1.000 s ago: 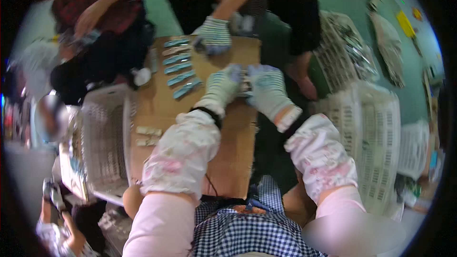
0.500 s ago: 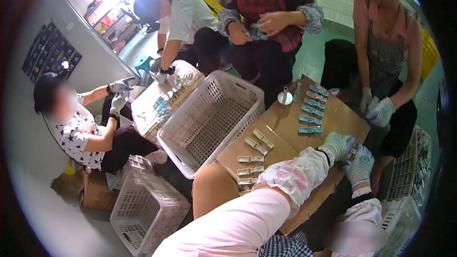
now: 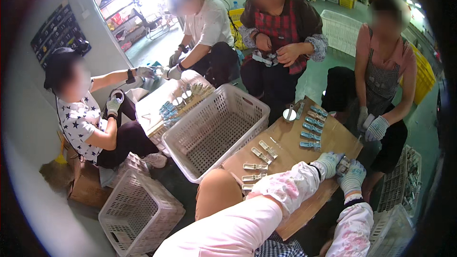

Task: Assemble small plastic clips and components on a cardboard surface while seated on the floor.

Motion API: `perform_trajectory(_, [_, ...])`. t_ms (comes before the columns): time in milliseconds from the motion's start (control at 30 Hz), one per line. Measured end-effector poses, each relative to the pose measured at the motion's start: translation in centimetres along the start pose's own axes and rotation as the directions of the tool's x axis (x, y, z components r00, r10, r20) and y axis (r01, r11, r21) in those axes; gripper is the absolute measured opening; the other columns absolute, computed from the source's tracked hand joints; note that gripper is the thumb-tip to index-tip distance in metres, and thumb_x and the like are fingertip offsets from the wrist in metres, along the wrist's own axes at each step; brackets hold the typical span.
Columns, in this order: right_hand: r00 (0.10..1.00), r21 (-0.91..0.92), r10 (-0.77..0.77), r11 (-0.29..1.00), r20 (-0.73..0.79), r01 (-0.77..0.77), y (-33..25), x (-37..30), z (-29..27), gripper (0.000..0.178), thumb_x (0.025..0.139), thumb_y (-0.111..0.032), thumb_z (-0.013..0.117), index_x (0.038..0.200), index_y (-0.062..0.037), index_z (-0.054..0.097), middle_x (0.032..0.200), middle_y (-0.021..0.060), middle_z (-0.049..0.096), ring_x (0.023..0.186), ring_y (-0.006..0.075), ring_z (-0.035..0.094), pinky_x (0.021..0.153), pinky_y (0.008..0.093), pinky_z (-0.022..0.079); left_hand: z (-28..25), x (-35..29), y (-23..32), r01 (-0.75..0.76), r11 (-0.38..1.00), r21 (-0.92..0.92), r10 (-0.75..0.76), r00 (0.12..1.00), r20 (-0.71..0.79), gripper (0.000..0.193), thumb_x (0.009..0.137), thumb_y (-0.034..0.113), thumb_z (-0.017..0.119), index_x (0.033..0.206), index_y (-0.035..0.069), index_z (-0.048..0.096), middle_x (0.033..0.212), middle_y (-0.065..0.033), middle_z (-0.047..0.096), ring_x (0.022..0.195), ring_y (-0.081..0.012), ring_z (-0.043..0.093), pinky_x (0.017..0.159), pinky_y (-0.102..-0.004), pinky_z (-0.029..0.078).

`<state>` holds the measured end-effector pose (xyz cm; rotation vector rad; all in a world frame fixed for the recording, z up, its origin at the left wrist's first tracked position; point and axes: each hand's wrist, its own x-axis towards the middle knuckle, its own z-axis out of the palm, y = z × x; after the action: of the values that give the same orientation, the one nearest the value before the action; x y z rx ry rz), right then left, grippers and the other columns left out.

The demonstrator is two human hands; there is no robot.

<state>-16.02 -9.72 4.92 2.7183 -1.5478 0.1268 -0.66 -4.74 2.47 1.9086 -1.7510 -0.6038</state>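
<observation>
My left hand (image 3: 328,164) and my right hand (image 3: 352,179), both in striped knit gloves, meet at the right edge of a brown cardboard sheet (image 3: 281,143). Pinched between their fingers is a small greyish, shiny object (image 3: 342,165); its kind is not clear, and the gloves hide part of it. Just beyond my left hand lies a row of blue plastic clips (image 3: 312,127), with one pinkish clip (image 3: 316,115) among them. Cream-coloured clips (image 3: 255,166) form another row on the left, partly covered by my left sleeve.
A small white cup (image 3: 289,114) with a stick stands at the sheet's far corner. Left of the sheet is a large white plastic crate (image 3: 216,123); another crate (image 3: 140,212) sits lower left. Crates of parts (image 3: 402,181) stand right. Several co-workers sit around, one close beyond my hands.
My head view has shifted. My right hand has come up beside my left, and the small object between them shows more. At far left, a co-worker's arm now reaches toward another person's hands.
</observation>
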Motion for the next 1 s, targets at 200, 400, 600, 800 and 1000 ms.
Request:
perform_trajectory(200, [0.998, -0.147, -0.05, 0.988, 0.034, 0.054, -0.5, -0.9, 0.0, 0.071, 0.064, -0.03, 0.086, 0.123, -0.0112, 0.052, 0.121, 0.0118, 0.058, 0.118, 0.0296, 0.055, 0.109, 0.0461, 0.033, -0.4, -1.6, 0.6, 0.006, 0.995, 0.102, -0.009, 0.999, 0.032, 0.074, 0.081, 0.028, 0.073, 0.146, 0.01, 0.043, 0.13, -0.0211, 0.062, 0.122, -0.0374, 0.058, 0.103, -0.0447, 0.045])
perform_trajectory(400, [0.988, -0.21, -0.087, 0.971, 0.126, 0.112, -2.5, -4.1, -1.6, 0.072, 0.063, -0.035, 0.086, 0.123, -0.0121, 0.053, 0.12, 0.0112, 0.06, 0.117, 0.0275, 0.056, 0.11, 0.046, 0.031, 0.0, -5.4, 0.2, 0.013, 0.994, 0.105, -0.017, 0.999, 0.044, 0.068, 0.084, 0.027, 0.07, 0.145, 0.01, 0.045, 0.129, -0.0187, 0.063, 0.12, -0.0355, 0.06, 0.099, -0.0438, 0.048])
perform_trajectory(600, [0.954, -0.025, -0.295, 0.954, 0.058, 0.297, -4.5, -10.7, -4.8, 0.038, 0.073, -0.031, 0.077, 0.104, -0.0131, 0.066, 0.098, 0.0075, 0.066, 0.099, 0.0264, 0.064, 0.096, 0.0481, 0.04, 0.7, -10.1, -1.3, -0.218, 0.974, 0.058, 0.221, 0.974, -0.046, 0.028, 0.09, 0.015, 0.062, 0.116, 0.007, 0.07, 0.098, -0.016, 0.074, 0.093, -0.0278, 0.072, 0.082, -0.0395, 0.058])
perform_trajectory(800, [0.965, 0.045, -0.248, 0.968, 0.082, 0.245, -7.5, -15.1, -4.5, 0.059, 0.059, -0.032, 0.084, 0.108, -0.0082, 0.062, 0.097, 0.0122, 0.068, 0.092, 0.0307, 0.065, 0.089, 0.0444, 0.045, -0.1, -14.4, -3.2, -0.22, 0.931, 0.29, 0.168, 0.967, 0.192, 0.029, 0.099, 0.022, 0.048, 0.112, 0.003, 0.064, 0.095, -0.0184, 0.073, 0.088, -0.0365, 0.072, 0.075, -0.0466, 0.057])
perform_trajectory(1000, [0.901, 0.441, -0.188, 0.898, 0.391, -0.004, -3.0, -12.6, -5.4, 0.081, 0.075, -0.058, 0.078, 0.132, -0.005, 0.059, 0.128, 0.0204, 0.062, 0.122, 0.0339, 0.058, 0.106, 0.0434, 0.041, -0.8, -14.8, -1.2, -0.185, 0.915, 0.359, 0.033, 0.921, 0.389, 0.036, 0.099, 0.021, 0.048, 0.126, -0.001, 0.055, 0.096, -0.0183, 0.073, 0.091, -0.0345, 0.072, 0.073, -0.0451, 0.056])
